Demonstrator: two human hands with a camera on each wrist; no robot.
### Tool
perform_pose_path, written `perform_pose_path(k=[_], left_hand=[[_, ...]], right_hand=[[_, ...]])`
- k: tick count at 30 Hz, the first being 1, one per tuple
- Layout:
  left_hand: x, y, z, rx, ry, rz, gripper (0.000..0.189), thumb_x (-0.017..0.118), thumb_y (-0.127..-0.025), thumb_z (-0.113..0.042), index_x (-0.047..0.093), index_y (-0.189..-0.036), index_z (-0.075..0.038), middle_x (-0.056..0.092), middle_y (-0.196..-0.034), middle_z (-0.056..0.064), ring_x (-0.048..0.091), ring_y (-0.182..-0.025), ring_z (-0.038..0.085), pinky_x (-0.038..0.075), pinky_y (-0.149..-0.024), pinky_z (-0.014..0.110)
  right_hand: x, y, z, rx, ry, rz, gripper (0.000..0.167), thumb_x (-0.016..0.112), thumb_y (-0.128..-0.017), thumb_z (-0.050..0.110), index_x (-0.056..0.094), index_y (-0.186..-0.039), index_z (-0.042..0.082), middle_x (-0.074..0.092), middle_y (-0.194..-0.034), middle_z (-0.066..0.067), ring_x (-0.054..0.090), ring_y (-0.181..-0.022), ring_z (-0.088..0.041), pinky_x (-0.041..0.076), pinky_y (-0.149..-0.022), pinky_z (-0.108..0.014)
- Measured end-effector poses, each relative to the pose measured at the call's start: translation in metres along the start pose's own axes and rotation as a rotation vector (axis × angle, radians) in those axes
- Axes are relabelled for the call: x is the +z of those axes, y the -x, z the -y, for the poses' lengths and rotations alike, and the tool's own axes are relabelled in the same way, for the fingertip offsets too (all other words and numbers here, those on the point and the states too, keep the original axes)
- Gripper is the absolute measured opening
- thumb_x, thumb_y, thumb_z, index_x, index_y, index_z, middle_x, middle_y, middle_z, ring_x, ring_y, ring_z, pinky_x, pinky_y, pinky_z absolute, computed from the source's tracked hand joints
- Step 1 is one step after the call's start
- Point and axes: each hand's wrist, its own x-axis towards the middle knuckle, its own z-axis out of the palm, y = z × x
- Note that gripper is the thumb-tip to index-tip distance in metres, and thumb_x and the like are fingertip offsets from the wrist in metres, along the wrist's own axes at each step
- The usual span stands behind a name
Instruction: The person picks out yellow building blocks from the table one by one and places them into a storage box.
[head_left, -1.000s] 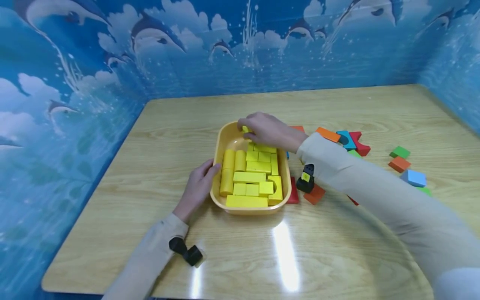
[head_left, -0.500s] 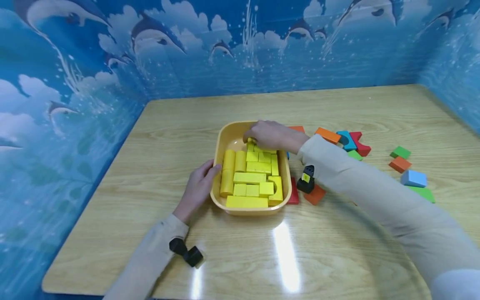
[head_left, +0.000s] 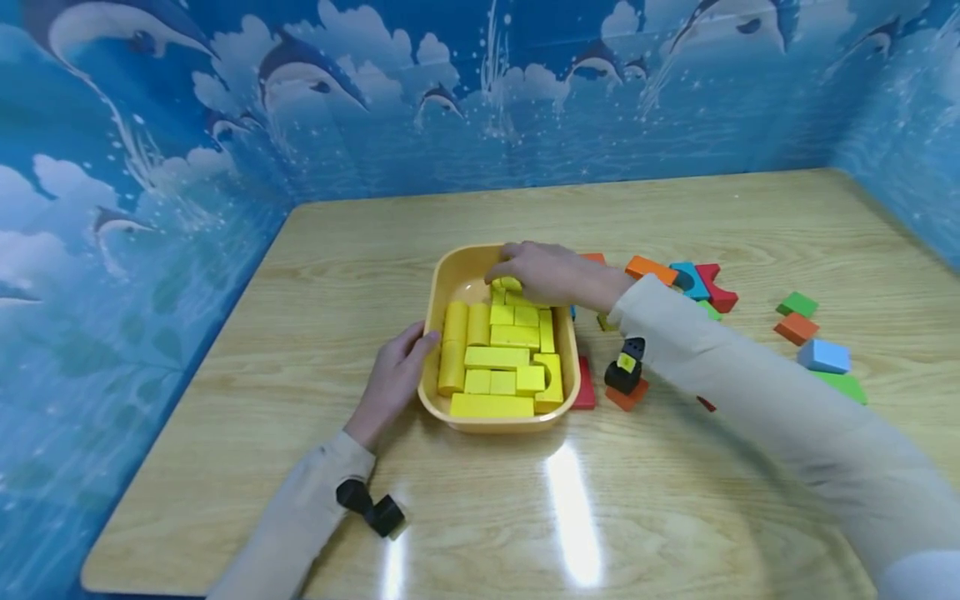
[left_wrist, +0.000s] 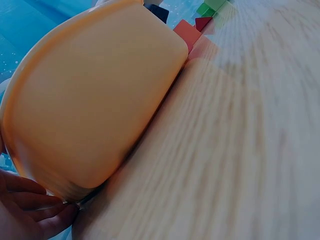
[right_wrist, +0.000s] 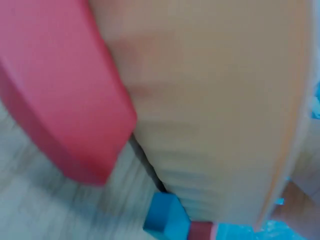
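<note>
A pale orange plastic tub (head_left: 495,426) stands on the table, with yellow wooden building blocks (head_left: 497,357) packed in rows inside it. My left hand (head_left: 397,367) grips the tub's left side, thumb at the rim; in the left wrist view its fingers (left_wrist: 35,200) lie against the outer wall. At the far end of the rows, my right hand (head_left: 551,273) reaches in over the tub, with its fingers at a small yellow block (head_left: 509,283) that they partly cover. The right wrist view shows mostly the tub's outer wall (right_wrist: 210,110).
A red block (head_left: 584,385) lies against the tub's right side, near an orange block (head_left: 627,396). Farther right are an orange block (head_left: 651,269), a blue arch (head_left: 690,281), a light blue block (head_left: 823,356) and several others. A dolphin-printed backdrop (head_left: 465,142) borders the table.
My right hand has brought a yellow block from the tub's far left corner rightward and down to the end of the rows. My left hand stays on the tub.
</note>
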Motion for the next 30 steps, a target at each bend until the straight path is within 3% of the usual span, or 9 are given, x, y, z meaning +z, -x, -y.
perform_pose_path(k=[5,9,14,17,20,25,30], left_hand=[[-0.001,0.0,-0.001,-0.001,-0.006,-0.003,0.042,0.044,-0.102,-0.022,0.051,-0.137,0.0,0.057,-0.131,0.021,0.059,-0.113,0.03,0.051,-0.094,0.043],[0.0,0.0,-0.001,-0.006,0.001,-0.003,0.042,0.044,-0.102,-0.022,0.05,-0.137,0.001,0.056,-0.132,0.021,0.059,-0.113,0.032,0.051,-0.094,0.043],[0.0,0.001,-0.001,-0.014,0.005,-0.003,0.043,0.044,-0.102,-0.022,0.05,-0.138,0.001,0.055,-0.134,0.022,0.059,-0.114,0.033,0.052,-0.094,0.043],[0.001,0.0,-0.001,-0.004,-0.003,-0.006,0.042,0.044,-0.102,-0.021,0.05,-0.137,0.001,0.055,-0.133,0.021,0.058,-0.115,0.032,0.05,-0.095,0.043],[0.0,0.0,-0.002,0.008,-0.013,-0.012,0.041,0.044,-0.102,-0.021,0.052,-0.136,0.001,0.057,-0.131,0.021,0.058,-0.113,0.031,0.051,-0.095,0.043],[0.001,0.001,-0.002,0.006,-0.002,-0.02,0.04,0.044,-0.102,-0.019,0.052,-0.135,0.002,0.058,-0.129,0.022,0.059,-0.111,0.031,0.051,-0.094,0.044],[0.0,0.002,-0.001,-0.01,0.012,-0.009,0.042,0.044,-0.102,-0.021,0.05,-0.138,0.001,0.056,-0.131,0.023,0.059,-0.113,0.032,0.052,-0.093,0.043]], right_hand=[[-0.01,0.022,-0.014,-0.037,-0.039,-0.183,0.048,0.044,-0.09,-0.014,0.059,-0.131,0.007,0.054,-0.129,-0.018,0.051,-0.119,-0.035,0.049,-0.092,-0.046],[-0.012,0.041,-0.03,0.019,-0.07,-0.257,0.044,0.042,-0.089,-0.015,0.06,-0.126,0.002,0.057,-0.124,-0.018,0.055,-0.11,-0.034,0.051,-0.085,-0.043],[-0.002,0.071,-0.043,0.093,-0.116,-0.222,0.025,0.055,-0.092,-0.004,0.065,-0.113,0.005,0.063,-0.108,-0.012,0.058,-0.084,-0.022,0.054,-0.072,-0.037],[0.008,0.092,-0.046,0.086,-0.142,-0.178,0.016,0.066,-0.092,0.01,0.068,-0.108,0.006,0.065,-0.102,-0.006,0.059,-0.083,-0.019,0.055,-0.073,-0.037],[0.019,0.11,-0.047,0.072,-0.149,-0.15,0.023,0.072,-0.088,0.017,0.068,-0.108,0.007,0.066,-0.1,-0.004,0.059,-0.081,-0.018,0.053,-0.071,-0.035],[0.032,0.124,-0.047,0.049,-0.14,-0.161,0.03,0.074,-0.085,0.011,0.066,-0.113,0.007,0.066,-0.106,-0.007,0.057,-0.083,-0.021,0.054,-0.073,-0.038],[0.034,0.123,-0.046,0.048,-0.133,-0.165,0.027,0.071,-0.086,0.004,0.067,-0.112,0.007,0.066,-0.11,-0.01,0.058,-0.082,-0.019,0.055,-0.072,-0.037]])
